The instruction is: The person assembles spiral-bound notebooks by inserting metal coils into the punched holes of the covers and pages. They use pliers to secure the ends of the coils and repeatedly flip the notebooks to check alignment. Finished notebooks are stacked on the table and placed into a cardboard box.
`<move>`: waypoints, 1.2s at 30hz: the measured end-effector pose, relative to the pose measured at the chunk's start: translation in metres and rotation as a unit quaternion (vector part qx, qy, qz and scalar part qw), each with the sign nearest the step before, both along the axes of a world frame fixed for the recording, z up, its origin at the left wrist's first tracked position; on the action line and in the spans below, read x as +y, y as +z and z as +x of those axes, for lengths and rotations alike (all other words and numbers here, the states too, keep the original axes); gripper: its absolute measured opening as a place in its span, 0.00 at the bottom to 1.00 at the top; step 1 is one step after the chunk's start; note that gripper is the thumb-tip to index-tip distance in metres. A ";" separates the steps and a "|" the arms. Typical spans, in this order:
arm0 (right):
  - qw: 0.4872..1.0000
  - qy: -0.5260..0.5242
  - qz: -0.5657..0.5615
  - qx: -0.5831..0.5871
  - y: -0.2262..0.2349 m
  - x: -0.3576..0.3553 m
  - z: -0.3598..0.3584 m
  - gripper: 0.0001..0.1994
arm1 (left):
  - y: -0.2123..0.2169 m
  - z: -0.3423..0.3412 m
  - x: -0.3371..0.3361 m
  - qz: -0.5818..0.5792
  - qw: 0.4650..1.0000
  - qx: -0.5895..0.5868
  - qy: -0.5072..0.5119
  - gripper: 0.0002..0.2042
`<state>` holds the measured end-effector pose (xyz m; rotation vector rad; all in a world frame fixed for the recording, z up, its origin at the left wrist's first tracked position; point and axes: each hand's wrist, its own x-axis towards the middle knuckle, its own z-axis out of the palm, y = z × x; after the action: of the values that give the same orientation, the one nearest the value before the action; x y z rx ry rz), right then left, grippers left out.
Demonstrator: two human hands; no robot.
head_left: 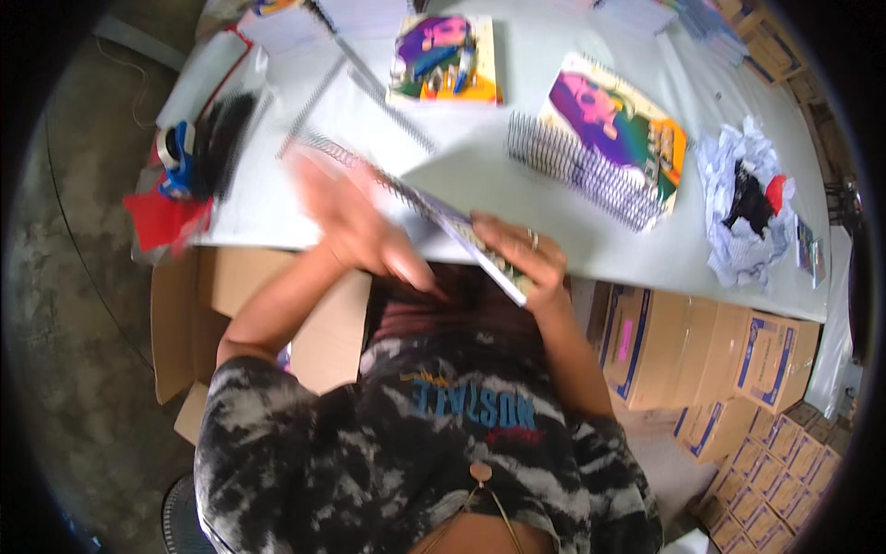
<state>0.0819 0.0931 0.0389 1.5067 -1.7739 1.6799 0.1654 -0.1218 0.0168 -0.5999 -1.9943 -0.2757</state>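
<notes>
Apparently, binding is partway: the right hand [528,255] has its fingers clamped on the notebook [487,260], the blurred left hand [346,214] has fingers spread beside the spiral coil [403,194], and its end projecting past those fingers likely remains unfinished.

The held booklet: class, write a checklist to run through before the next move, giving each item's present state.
1. Right hand gripping the booklet: ok.
2. Left hand touching the coil: cannot tell, blurred.
3. Coil fully through the booklet's edge: cannot tell.
4. Loose coils on the table: ok.
5. Tabletop's right side free of crumpled paper: not ok.
6. Tape dispenser apart from both hands: ok.
</notes>
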 end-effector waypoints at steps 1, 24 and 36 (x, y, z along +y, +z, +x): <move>0.999 0.028 -0.012 -0.019 -0.002 -0.005 0.002 0.19 | 0.008 -0.016 -0.010 0.065 0.997 0.023 0.022 0.51; 0.998 -0.010 -0.017 -0.066 0.002 -0.016 -0.001 0.22 | -0.001 0.000 0.045 -0.070 0.991 -0.082 -0.079 0.49; 0.988 0.021 0.055 -0.145 0.004 -0.018 0.014 0.25 | 0.033 -0.012 0.047 -0.035 0.997 -0.048 0.043 0.50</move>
<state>0.0956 0.0748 0.0424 1.4092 -2.0235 1.9349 0.1536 -0.0753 0.0498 -0.5516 -2.1237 -0.1849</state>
